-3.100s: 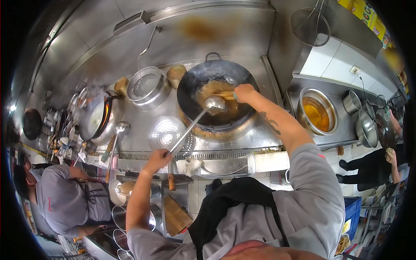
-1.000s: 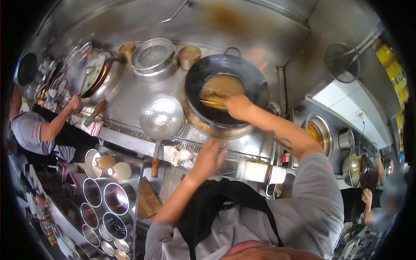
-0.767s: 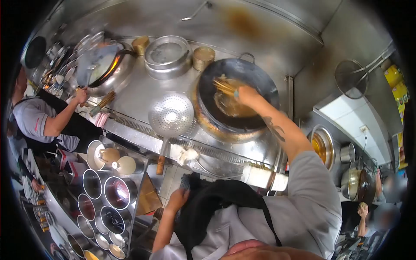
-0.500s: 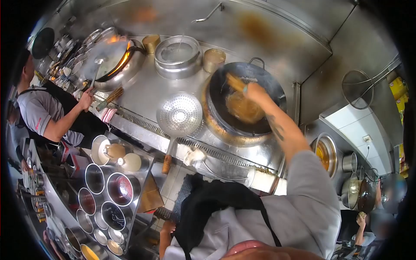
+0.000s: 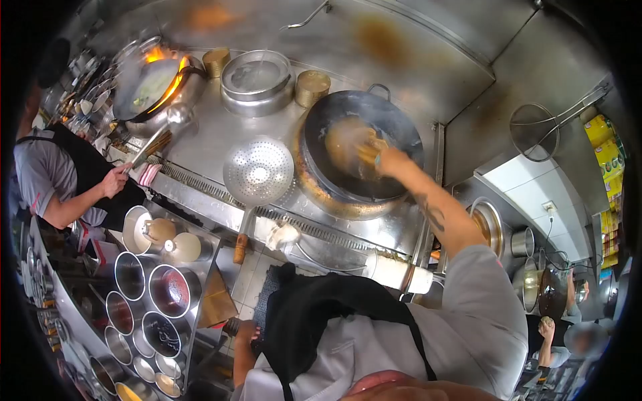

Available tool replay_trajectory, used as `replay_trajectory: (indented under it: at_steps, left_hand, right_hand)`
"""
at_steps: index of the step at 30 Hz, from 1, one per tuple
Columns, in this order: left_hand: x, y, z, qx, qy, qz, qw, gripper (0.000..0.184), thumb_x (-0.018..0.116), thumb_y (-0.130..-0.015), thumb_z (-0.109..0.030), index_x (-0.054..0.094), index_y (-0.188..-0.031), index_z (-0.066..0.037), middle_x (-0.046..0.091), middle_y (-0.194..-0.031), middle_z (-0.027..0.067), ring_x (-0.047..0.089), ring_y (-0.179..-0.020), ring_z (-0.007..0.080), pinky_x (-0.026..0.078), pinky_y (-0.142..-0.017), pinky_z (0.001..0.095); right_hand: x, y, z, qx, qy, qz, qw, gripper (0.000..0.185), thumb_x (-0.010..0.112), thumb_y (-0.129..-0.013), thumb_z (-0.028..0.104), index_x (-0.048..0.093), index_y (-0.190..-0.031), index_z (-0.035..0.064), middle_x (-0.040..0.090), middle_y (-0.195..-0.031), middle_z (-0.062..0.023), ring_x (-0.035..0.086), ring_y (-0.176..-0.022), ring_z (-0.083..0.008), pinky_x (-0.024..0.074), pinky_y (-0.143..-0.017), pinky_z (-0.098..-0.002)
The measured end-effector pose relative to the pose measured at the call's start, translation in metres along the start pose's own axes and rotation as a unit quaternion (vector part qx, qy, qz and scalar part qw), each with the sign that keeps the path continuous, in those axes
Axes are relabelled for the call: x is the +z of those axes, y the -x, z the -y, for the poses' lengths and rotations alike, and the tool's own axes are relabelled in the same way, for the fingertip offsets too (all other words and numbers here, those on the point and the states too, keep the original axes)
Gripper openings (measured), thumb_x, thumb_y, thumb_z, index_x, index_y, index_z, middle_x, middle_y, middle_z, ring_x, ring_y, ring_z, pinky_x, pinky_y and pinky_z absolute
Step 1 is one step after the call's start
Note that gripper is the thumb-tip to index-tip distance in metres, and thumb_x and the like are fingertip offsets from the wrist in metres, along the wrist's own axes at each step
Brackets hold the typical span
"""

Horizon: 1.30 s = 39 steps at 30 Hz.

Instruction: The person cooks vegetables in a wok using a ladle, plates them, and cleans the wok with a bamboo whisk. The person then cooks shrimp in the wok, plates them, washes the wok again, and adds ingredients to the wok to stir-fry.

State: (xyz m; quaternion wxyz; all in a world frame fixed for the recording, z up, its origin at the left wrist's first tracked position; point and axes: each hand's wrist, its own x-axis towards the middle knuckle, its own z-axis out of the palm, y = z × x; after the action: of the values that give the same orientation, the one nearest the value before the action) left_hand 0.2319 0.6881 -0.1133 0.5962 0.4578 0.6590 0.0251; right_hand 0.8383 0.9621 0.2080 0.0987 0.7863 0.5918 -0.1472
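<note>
A large black wok (image 5: 403,127) sits on the burner in front of me, with brown liquid (image 5: 344,144) swirling in it, smeared by motion. My right hand (image 5: 393,163) is closed around a bamboo wok brush (image 5: 370,148), whose bristles reach into the liquid. Low beside my apron, my left hand (image 5: 247,333) has its fingers curled, close to a small grey thing (image 5: 231,326). What it holds, if anything, I cannot make out. Left of the wok, a perforated skimmer (image 5: 259,170) lies across the counter's front edge, its wooden handle sticking out. A white cloth (image 5: 283,235) is near it.
A lidded steel pot (image 5: 257,83) stands between two tins on the steel counter (image 5: 200,144). To the left, a co-worker's hand (image 5: 115,182) holds a ladle near a flaming wok (image 5: 150,90). Several sauce pots (image 5: 170,291) fill the side rack. A wire strainer (image 5: 535,131) hangs at right.
The brush and my right hand have moved lower in the wok, and the liquid has swirled up and left. My left hand has risen slightly. The co-worker's ladle has swung down off their wok.
</note>
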Motion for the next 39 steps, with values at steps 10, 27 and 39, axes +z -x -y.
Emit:
replay_trajectory:
  at_steps: [10, 27, 39]
  left_hand:
    - [0.001, -0.012, -0.048, 0.022, 0.1, 0.027, 0.994, 0.025, 0.053, -0.085, -0.024, 0.064, -0.077, -0.003, 0.058, -0.062, 0.0037, 0.051, -0.049, 0.0125, 0.039, -0.042, 0.0285]
    - [0.014, 0.044, 0.038, -0.119, 0.039, 0.022, 0.992, 0.013, 0.059, -0.082, -0.015, 0.067, -0.079, -0.005, 0.064, -0.07, 0.0076, 0.064, -0.062, 0.0184, 0.051, -0.052, 0.033]
    - [-0.011, -0.048, 0.026, 0.257, -0.347, 0.044, 0.901, 0.021, 0.056, -0.081, -0.022, 0.067, -0.077, -0.005, 0.065, -0.076, 0.0171, 0.065, -0.071, 0.0321, 0.051, -0.065, 0.0434]
  right_hand:
    - [0.001, 0.022, -0.092, 0.068, 0.017, -0.081, 0.994, 0.024, 0.059, -0.077, 0.022, 0.07, -0.086, 0.0027, 0.068, -0.087, -0.0199, 0.067, -0.083, -0.0345, 0.054, -0.075, -0.043]
    - [0.027, -0.023, 0.05, -0.077, -0.195, -0.069, 0.975, 0.03, 0.061, -0.078, 0.031, 0.067, -0.081, 0.0015, 0.066, -0.07, -0.018, 0.065, -0.066, -0.0312, 0.051, -0.065, -0.042]
    - [0.023, 0.002, -0.027, 0.03, 0.036, -0.071, 0.996, 0.033, 0.062, -0.076, 0.027, 0.067, -0.093, -0.0015, 0.066, -0.09, -0.0245, 0.066, -0.087, -0.0365, 0.0524, -0.078, -0.0443]
